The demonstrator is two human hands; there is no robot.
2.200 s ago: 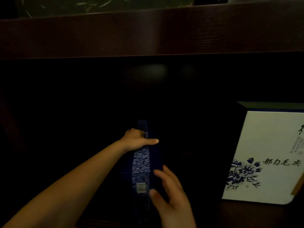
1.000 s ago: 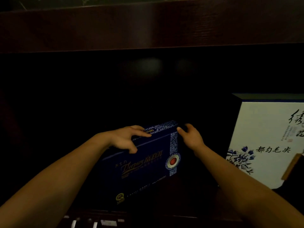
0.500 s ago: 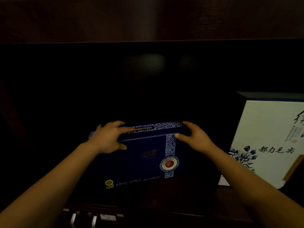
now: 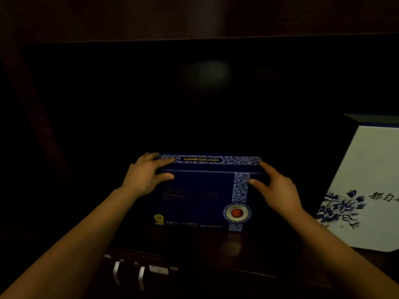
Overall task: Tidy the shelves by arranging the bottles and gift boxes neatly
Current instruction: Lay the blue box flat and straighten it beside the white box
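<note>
A dark blue gift box [image 4: 200,197] with a patterned blue-and-white band and a red round seal stands upright on the dark wooden shelf [image 4: 237,251], its front face toward me. My left hand [image 4: 146,175] grips the box's top left corner, fingers over the top edge and thumb on the front. At the top right corner my right hand [image 4: 274,186] holds the box the same way. A white gift box [image 4: 371,186] with blue flowers and black characters stands to the right, apart from the blue one.
The shelf compartment is very dark, with its back wall barely visible. A dark wooden board [image 4: 194,18] spans overhead. Small pale objects [image 4: 133,270] sit below the shelf's front edge at lower left.
The blue box has been turned from edge-on to front-facing and set square and upright. Both hands moved to its top corners. The view has drawn closer.
</note>
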